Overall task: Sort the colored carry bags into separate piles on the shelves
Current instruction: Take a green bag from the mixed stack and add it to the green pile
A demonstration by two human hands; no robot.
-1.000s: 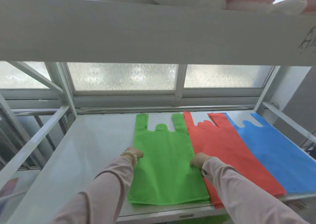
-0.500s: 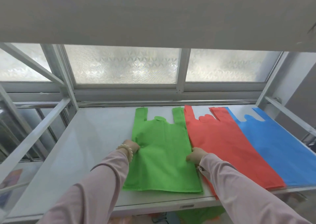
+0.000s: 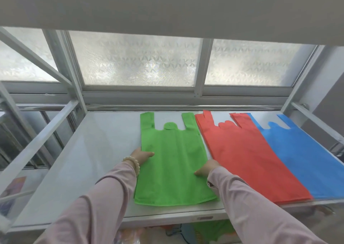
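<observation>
A green carry bag (image 3: 173,165) lies flat on the middle of the white shelf (image 3: 104,150), handles toward the window. My left hand (image 3: 142,155) holds its left edge, thumb on top of the fabric. At the bag's right edge, beside the red pile, my right hand (image 3: 206,168) holds on, also with the thumb on the green fabric. The fingers of both hands are mostly hidden. To the right is a pile of red bags (image 3: 247,161), touching the green bag. A pile of blue bags (image 3: 305,160) fills the shelf's right end.
An upper shelf board (image 3: 167,11) hangs low overhead. Frosted window panes (image 3: 137,61) stand behind. Slanted metal frame bars (image 3: 42,133) close the left side and another the right (image 3: 316,122). Bare shelf surface lies left of the green bag. More coloured bags (image 3: 210,232) show below the shelf.
The view has dropped and moved closer under the upper shelf. Both hands stay at the green bag's side edges; the bag has barely shifted on the shelf.
</observation>
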